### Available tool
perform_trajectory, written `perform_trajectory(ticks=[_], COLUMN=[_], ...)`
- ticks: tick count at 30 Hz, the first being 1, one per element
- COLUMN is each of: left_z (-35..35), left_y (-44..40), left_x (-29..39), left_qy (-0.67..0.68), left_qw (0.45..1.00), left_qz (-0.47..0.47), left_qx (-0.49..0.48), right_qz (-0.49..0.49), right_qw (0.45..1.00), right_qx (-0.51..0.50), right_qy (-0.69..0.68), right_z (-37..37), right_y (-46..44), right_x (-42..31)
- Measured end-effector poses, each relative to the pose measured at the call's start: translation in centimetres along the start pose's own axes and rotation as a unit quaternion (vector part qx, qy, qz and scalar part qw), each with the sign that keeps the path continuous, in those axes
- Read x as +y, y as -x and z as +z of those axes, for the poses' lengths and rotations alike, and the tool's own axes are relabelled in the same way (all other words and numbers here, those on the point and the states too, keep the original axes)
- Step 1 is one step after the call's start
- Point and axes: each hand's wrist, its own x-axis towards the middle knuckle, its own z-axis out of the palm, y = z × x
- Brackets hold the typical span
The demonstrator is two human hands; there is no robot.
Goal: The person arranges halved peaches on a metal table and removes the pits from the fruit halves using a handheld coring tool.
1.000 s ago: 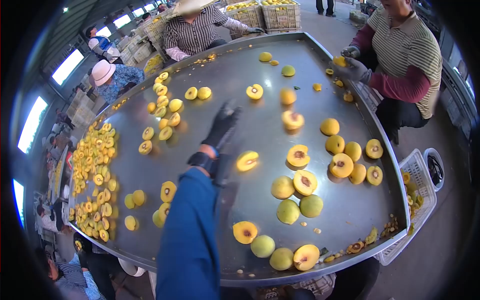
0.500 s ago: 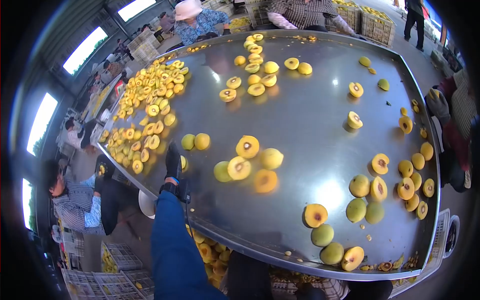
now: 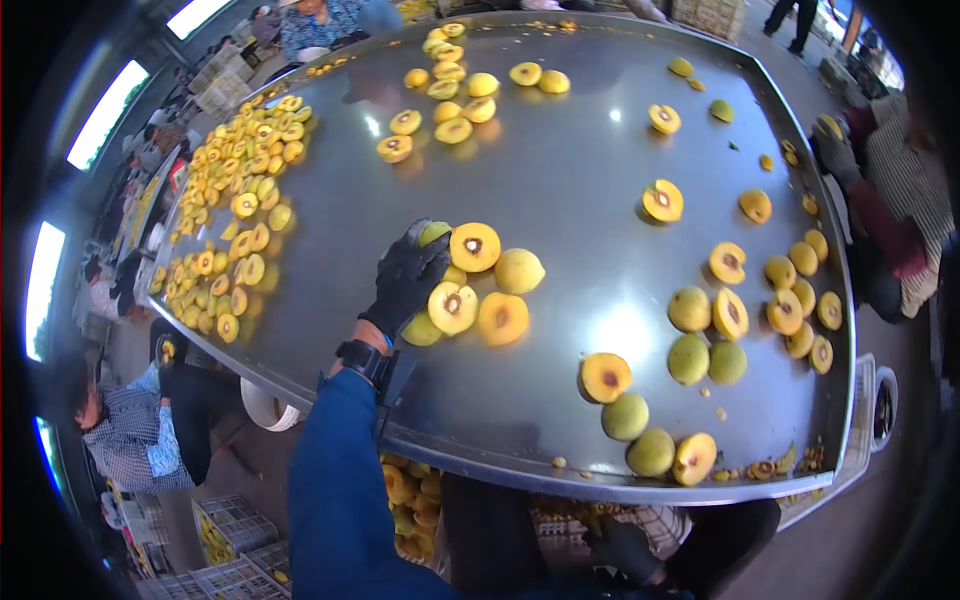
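My left hand (image 3: 412, 280), in a black glove, lies on the metal table with its fingers curled round a greenish peach half (image 3: 433, 233). Against its palm side sit more peach halves, among them a cut-side-up half with its pit (image 3: 474, 247), another pitted half (image 3: 453, 307) and a yellow one lying cut side down (image 3: 519, 271). A green half (image 3: 420, 330) is partly hidden by the thumb side. My right hand (image 3: 622, 550), dark-gloved, is low by my lap, over a crate below the table edge; its fingers are too dim to read.
Many peach halves (image 3: 235, 165) are heaped at the table's left. More halves (image 3: 730, 313) lie at the right, with scraps along the rim (image 3: 640, 492). Co-workers sit around, one at the right with a gloved hand (image 3: 833, 150). Crates (image 3: 235, 525) stand at lower left.
My left hand has moved right and inward from the near-left edge, bringing two halves against the central group. My right hand has come into view below. The whole view has shifted.
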Motion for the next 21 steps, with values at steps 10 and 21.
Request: perform_trajectory(ticks=[10, 21], left_z=[3.8, 4.2], left_y=[2.2, 4.8], left_x=[18.5, 26.8], left_qy=[-0.012, 0.214], left_qw=[0.996, 0.975], left_qz=[0.065, 0.061], left_qx=[-0.057, 0.01], right_qz=[-0.193, -0.231], right_qw=[0.959, 0.9], right_qx=[0.2, 0.293], right_qy=[-0.056, -0.226], right_z=[0.4, 3.6], right_y=[2.3, 3.5], right_x=[-0.3, 4.6])
